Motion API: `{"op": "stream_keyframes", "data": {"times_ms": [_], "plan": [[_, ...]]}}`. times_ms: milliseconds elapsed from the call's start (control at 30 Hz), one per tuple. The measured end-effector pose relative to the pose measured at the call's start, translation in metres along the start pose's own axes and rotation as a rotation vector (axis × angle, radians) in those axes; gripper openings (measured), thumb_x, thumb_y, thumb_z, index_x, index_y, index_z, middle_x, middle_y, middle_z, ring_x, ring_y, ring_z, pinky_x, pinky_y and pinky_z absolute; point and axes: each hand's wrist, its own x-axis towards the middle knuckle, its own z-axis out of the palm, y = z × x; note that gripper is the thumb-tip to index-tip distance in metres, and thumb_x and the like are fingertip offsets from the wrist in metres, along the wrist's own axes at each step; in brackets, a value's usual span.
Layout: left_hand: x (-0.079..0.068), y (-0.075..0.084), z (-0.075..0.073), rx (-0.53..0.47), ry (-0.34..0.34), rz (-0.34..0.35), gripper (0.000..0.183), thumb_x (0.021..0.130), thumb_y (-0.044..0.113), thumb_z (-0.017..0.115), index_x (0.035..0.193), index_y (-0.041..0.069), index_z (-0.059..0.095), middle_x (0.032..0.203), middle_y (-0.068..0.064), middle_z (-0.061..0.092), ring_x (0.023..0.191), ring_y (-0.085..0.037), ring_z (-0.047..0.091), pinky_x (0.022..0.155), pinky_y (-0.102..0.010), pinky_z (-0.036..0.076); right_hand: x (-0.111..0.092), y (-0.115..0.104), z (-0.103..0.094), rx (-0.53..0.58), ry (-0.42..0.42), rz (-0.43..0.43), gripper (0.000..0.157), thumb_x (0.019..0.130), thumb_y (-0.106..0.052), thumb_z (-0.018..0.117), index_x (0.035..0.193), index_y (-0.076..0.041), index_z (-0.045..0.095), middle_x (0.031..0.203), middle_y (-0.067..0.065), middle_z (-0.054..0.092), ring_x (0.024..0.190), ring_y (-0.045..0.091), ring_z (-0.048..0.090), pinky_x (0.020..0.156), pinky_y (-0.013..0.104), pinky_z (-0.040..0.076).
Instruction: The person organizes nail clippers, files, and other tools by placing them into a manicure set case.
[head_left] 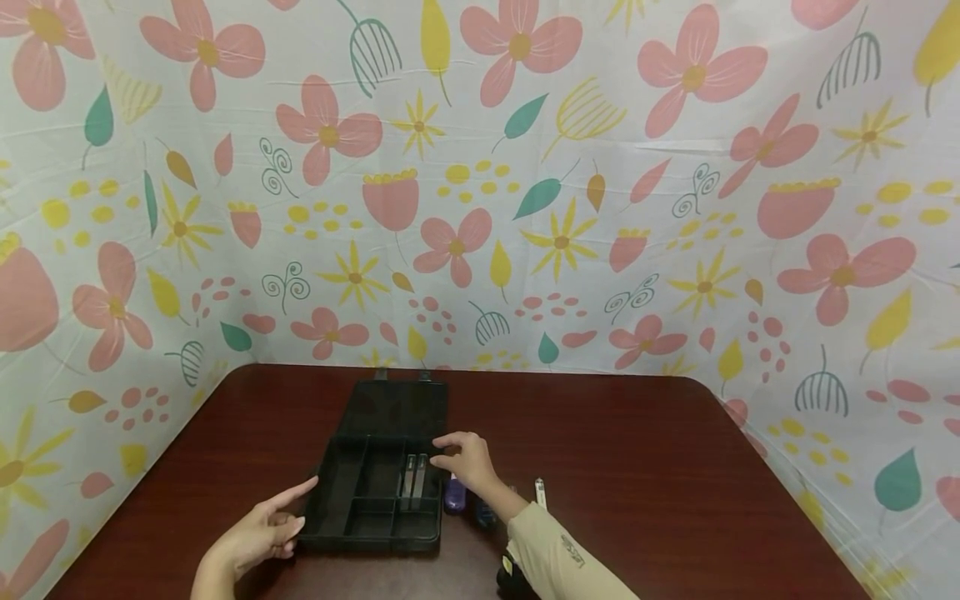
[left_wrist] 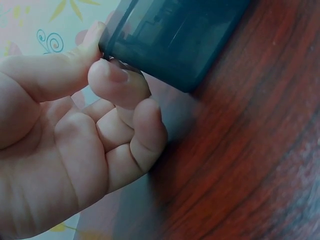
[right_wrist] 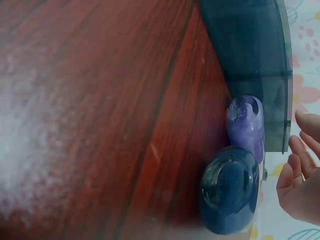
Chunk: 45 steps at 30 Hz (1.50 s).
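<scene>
A black plastic organizer box (head_left: 370, 533) lies with its lid (head_left: 393, 408) folded back. Two slim metal pieces, which look like nail clippers (head_left: 408, 477), lie side by side in a right-hand compartment. My left hand (head_left: 255, 537) holds the box's left side near the front corner; in the left wrist view, thumb and finger meet the box wall (left_wrist: 170, 50). Over the box's right edge hovers my right hand (head_left: 468, 462), thumb and index finger apart, nothing seen between them. Below it, beside the box, are a purple rounded item (right_wrist: 245, 125) and a dark blue rounded item (right_wrist: 230, 190).
To the right of the sleeve, a slim white item (head_left: 541, 492) lies on the dark red wooden table (head_left: 637, 467). A black item with a yellow mark (head_left: 508, 575) is partly hidden by the right forearm. Flowered cloth (head_left: 480, 208) hangs behind and at the sides.
</scene>
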Motion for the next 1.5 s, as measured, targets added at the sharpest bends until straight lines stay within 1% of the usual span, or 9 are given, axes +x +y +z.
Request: {"op": "stream_keyframes", "data": {"times_ms": [133, 267, 500, 733, 833, 1067, 1267, 1367, 1500], "plan": [[0.0, 0.0, 0.0, -0.004, -0.006, 0.001, 0.069, 0.09, 0.012, 0.054, 0.141, 0.0, 0.009, 0.065, 0.001, 0.044, 0.058, -0.013, 0.045, 0.059, -0.031, 0.044, -0.002, 0.0, -0.004, -0.004, 0.043, -0.006, 0.02, 0.074, -0.004, 0.071, 0.092, 0.005, 0.068, 0.092, 0.013, 0.065, 0.088, 0.03, 0.058, 0.068, 0.033, 0.048], [-0.001, -0.001, 0.0, 0.0, 0.0, 0.001, 0.068, 0.09, 0.012, 0.054, 0.141, 0.0, 0.01, 0.065, 0.0, 0.044, 0.058, -0.013, 0.046, 0.059, -0.031, 0.045, -0.004, 0.002, -0.01, -0.021, 0.073, -0.015, 0.019, 0.074, -0.003, 0.071, 0.091, 0.004, 0.068, 0.09, 0.012, 0.066, 0.092, 0.03, 0.057, 0.077, 0.041, 0.045], [0.0, -0.002, -0.001, -0.002, -0.002, 0.004, 0.067, 0.09, 0.013, 0.054, 0.142, 0.001, 0.013, 0.065, 0.0, 0.045, 0.058, -0.013, 0.046, 0.059, -0.032, 0.045, -0.009, 0.004, -0.021, -0.024, 0.096, -0.019, 0.02, 0.072, -0.004, 0.073, 0.09, 0.003, 0.069, 0.089, 0.011, 0.066, 0.092, 0.029, 0.058, 0.078, 0.043, 0.044], [0.002, -0.003, -0.001, 0.0, 0.002, 0.0, 0.067, 0.09, 0.013, 0.054, 0.142, 0.002, 0.013, 0.066, 0.0, 0.044, 0.058, -0.014, 0.045, 0.059, -0.032, 0.045, -0.014, 0.004, -0.027, 0.017, 0.106, 0.054, 0.022, 0.073, -0.007, 0.072, 0.093, 0.002, 0.068, 0.091, 0.008, 0.066, 0.095, 0.028, 0.056, 0.083, 0.043, 0.041], [0.002, -0.003, -0.001, 0.001, 0.004, -0.003, 0.068, 0.09, 0.013, 0.054, 0.142, 0.002, 0.012, 0.066, 0.0, 0.045, 0.058, -0.014, 0.046, 0.059, -0.032, 0.045, -0.017, 0.006, -0.029, 0.019, 0.114, 0.042, 0.021, 0.073, -0.005, 0.072, 0.093, 0.003, 0.068, 0.091, 0.008, 0.066, 0.094, 0.028, 0.056, 0.084, 0.043, 0.04], [0.001, -0.001, 0.0, -0.001, 0.004, -0.011, 0.068, 0.09, 0.013, 0.054, 0.142, 0.002, 0.011, 0.066, 0.0, 0.044, 0.058, -0.014, 0.045, 0.059, -0.033, 0.045, -0.023, 0.01, -0.035, 0.046, 0.131, 0.02, 0.021, 0.072, -0.002, 0.073, 0.091, 0.004, 0.068, 0.089, 0.011, 0.066, 0.095, 0.031, 0.056, 0.096, 0.049, 0.027], [0.0, 0.0, 0.0, -0.001, -0.001, -0.009, 0.068, 0.09, 0.013, 0.054, 0.142, 0.002, 0.012, 0.066, 0.0, 0.044, 0.059, -0.014, 0.045, 0.06, -0.032, 0.044, -0.028, 0.015, -0.042, 0.016, 0.175, -0.011, 0.019, 0.069, 0.0, 0.074, 0.087, 0.002, 0.069, 0.085, 0.01, 0.067, 0.089, 0.029, 0.059, 0.095, 0.05, 0.028], [0.0, 0.0, 0.0, -0.001, -0.004, -0.009, 0.068, 0.09, 0.014, 0.054, 0.142, 0.002, 0.012, 0.066, 0.0, 0.044, 0.059, -0.014, 0.045, 0.06, -0.032, 0.044, -0.032, 0.015, -0.045, -0.007, 0.189, 0.0, 0.019, 0.068, -0.001, 0.075, 0.087, 0.0, 0.07, 0.086, 0.008, 0.067, 0.09, 0.027, 0.058, 0.092, 0.048, 0.032], [0.001, -0.001, 0.0, -0.005, 0.0, -0.014, 0.069, 0.09, 0.014, 0.055, 0.142, 0.002, 0.011, 0.067, 0.0, 0.045, 0.059, -0.014, 0.046, 0.06, -0.033, 0.045, -0.037, 0.014, -0.049, -0.029, 0.18, 0.013, 0.02, 0.069, -0.003, 0.075, 0.088, -0.001, 0.07, 0.087, 0.006, 0.067, 0.091, 0.026, 0.057, 0.085, 0.043, 0.038]]}}
